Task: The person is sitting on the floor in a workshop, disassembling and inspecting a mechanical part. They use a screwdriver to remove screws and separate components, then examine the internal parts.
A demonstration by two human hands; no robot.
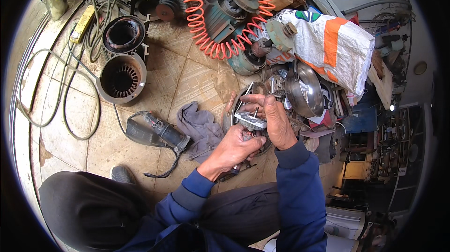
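Note:
My left hand (229, 152) is closed around a small machine part with a silvery round disc (251, 121) on top. The part's lower side is hidden by my fingers. My right hand (278, 122) is beside and above the disc, fingers apart and stretched over it. Whether its fingertips touch the short shaft there, I cannot make out. Beneath both hands lies a round pan (228, 120) with metal bits, mostly covered. A crumpled grey rag (199, 128) lies left of the pan.
A corded power tool (161, 130) rests on the tiled floor, left of the rag. Two motor housings (123, 78) stand farther left among loose cables. An orange coiled hose (206, 41) crosses motor parts at the back. A shiny metal bowl (307, 90) and white sack (335, 50) sit right.

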